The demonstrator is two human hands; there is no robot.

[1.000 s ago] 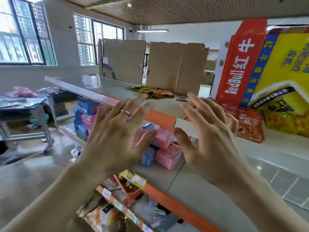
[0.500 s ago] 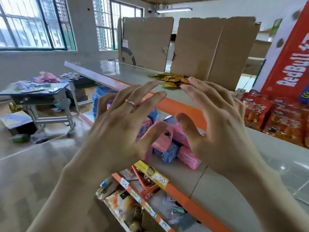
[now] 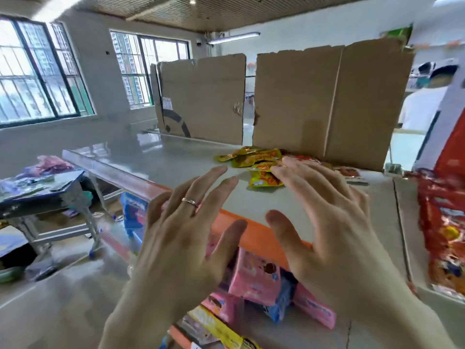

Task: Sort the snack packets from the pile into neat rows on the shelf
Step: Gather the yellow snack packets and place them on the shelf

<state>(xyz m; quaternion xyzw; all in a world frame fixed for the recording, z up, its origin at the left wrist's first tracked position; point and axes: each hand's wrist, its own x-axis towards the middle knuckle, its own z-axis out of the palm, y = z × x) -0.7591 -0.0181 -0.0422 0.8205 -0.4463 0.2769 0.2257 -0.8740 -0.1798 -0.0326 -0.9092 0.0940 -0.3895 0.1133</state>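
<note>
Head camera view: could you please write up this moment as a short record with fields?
Top shelf: grey surface, orange front edge
Pile: yellow snack packets heaped loosely at the back, in front of upright cardboard sheets
Left hand: open, fingers spread, over the shelf's front edge, holds nothing
Right hand: open, fingers spread, fingertips at the pile's near edge; contact unclear
Lower shelf: pink packets, jumbled
Right side: red packets
Rows on top shelf: none visible
</note>
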